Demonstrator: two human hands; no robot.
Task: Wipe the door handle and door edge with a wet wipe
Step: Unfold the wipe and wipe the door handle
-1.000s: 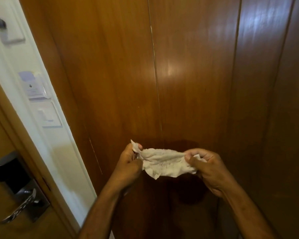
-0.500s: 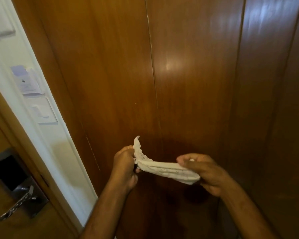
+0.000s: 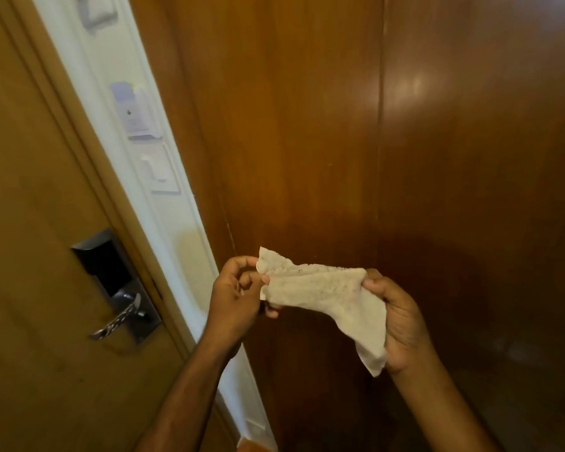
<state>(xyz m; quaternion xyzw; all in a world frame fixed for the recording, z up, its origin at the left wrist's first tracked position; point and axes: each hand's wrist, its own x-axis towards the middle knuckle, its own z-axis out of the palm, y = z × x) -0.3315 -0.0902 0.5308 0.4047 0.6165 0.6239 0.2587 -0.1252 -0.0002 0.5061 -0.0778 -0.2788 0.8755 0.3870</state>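
Observation:
A white wet wipe (image 3: 327, 296), speckled with dirt, is stretched between both hands in front of dark wooden panels. My left hand (image 3: 235, 293) pinches its upper left corner. My right hand (image 3: 397, 318) grips its right side, and a corner of the wipe hangs down along that palm. The light brown door (image 3: 30, 223) fills the left side. Its silver lever handle (image 3: 118, 318) sits on a dark metal lock plate (image 3: 111, 275), left of my left hand and apart from it. The door edge (image 3: 88, 164) runs diagonally beside the frame.
A white wall strip (image 3: 163, 203) between the door and the panels carries a key-card holder (image 3: 134, 115) and a light switch (image 3: 159, 172). Glossy dark wooden panels (image 3: 405, 141) fill the middle and right of the view.
The view has swung left, so the door and its handle now show more fully. The wipe, folded into a narrow band half a second ago, is spread open again between both hands.

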